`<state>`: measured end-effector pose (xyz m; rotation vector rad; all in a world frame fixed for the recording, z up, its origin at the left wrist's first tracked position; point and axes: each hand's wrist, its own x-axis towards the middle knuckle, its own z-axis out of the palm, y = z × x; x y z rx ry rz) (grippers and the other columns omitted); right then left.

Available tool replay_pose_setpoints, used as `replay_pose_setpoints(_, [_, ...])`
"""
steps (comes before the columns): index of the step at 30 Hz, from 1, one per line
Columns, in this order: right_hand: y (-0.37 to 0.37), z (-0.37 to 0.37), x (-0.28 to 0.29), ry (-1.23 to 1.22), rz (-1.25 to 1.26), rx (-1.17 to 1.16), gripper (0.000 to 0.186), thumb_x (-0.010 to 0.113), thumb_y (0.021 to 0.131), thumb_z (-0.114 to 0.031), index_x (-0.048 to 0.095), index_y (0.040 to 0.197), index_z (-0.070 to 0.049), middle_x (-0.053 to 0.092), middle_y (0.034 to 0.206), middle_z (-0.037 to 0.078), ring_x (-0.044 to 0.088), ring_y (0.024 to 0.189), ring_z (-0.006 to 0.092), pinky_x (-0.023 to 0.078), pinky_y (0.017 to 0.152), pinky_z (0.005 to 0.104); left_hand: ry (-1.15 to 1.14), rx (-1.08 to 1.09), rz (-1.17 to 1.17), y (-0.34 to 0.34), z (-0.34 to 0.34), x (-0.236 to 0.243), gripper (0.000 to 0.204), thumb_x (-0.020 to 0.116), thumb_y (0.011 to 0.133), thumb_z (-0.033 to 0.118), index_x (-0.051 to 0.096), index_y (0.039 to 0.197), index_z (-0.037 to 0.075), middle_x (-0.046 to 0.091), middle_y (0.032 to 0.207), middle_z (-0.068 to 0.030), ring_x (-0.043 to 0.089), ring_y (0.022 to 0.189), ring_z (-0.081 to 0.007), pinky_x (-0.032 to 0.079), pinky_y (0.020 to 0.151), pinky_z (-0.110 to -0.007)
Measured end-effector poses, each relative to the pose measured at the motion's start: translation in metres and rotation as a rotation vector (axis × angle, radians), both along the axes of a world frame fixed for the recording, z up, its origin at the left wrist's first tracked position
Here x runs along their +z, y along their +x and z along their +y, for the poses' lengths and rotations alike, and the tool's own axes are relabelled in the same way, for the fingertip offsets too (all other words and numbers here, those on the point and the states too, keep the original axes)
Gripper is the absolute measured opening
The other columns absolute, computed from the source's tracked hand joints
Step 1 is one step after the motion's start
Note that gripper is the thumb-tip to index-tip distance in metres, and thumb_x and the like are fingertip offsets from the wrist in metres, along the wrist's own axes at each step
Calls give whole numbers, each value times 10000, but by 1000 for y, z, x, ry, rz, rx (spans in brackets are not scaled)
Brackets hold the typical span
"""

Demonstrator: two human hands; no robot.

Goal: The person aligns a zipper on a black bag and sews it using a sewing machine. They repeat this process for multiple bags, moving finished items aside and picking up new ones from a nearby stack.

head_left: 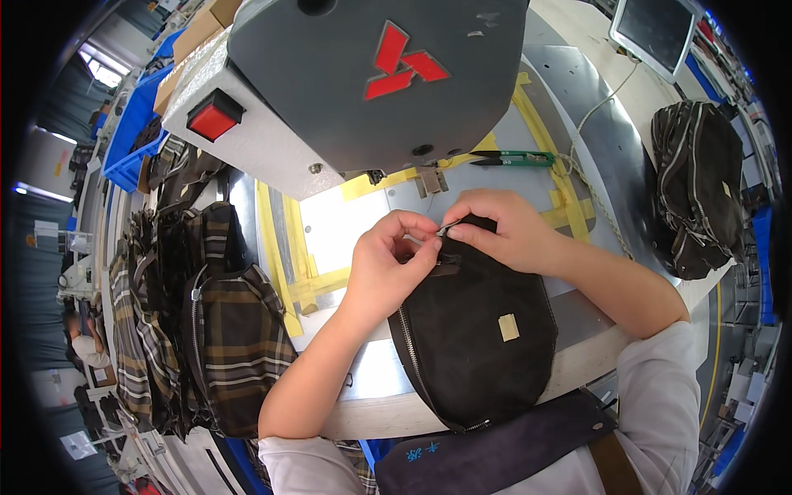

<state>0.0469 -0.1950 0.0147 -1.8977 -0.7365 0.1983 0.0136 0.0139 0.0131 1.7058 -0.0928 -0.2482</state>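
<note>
A black fabric bag lies in front of me, its lower end over the table's near edge. A silver zipper runs along its left side, and a small pale tape piece sticks to its face. My left hand is closed in a pinch at the bag's top end. From the other side my right hand pinches the same end, thumb and forefinger together. Between the fingertips shows a small greyish bit, too small to name. Just beyond is the machine's metal clamp, apart from the bag.
The large grey sewing machine head overhangs the taped plate. Green-handled snips lie beside the clamp. Plaid bags are piled at left, near a blue bin. Dark zippered bags stand at right, below a screen.
</note>
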Motion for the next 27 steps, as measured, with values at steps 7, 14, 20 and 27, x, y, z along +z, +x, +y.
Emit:
replay_pose_setpoints(7, [-7, 8, 3, 6, -371, -59, 145, 698, 809, -68, 659, 948, -58, 624, 966, 64, 603, 853, 267, 496, 747, 362, 69, 7, 28, -2, -4, 9, 98, 681, 848, 54, 625, 917, 13, 641, 778, -6, 576, 651, -50, 467, 603, -209])
replay_pose_setpoints(14, [-6, 7, 7, -133, -893, -11, 200, 715, 742, -67, 631, 923, -86, 632, 1015, 37, 610, 946, 261, 498, 834, 410, 23, 89, -32, 0, -1, -1, 81, 679, 851, 46, 614, 890, 16, 623, 741, 6, 567, 641, -37, 460, 591, -205])
replay_pose_setpoints(20, [-11, 6, 8, -230, -852, -14, 117, 654, 771, -115, 638, 885, -94, 602, 909, 27, 573, 1036, 222, 413, 1006, 466, 13, 99, -20, -2, -1, 2, 86, 679, 857, 44, 603, 878, 10, 615, 751, 9, 563, 641, -34, 461, 589, -200])
replay_pose_setpoints(27, [-21, 6, 10, -255, -898, -32, 134, 724, 726, -115, 649, 836, -97, 588, 878, 5, 568, 1024, 196, 363, 1042, 519, -30, 97, -84, -6, -3, 0, 95, 653, 883, 38, 578, 938, 16, 600, 804, -1, 562, 672, -34, 460, 614, -200])
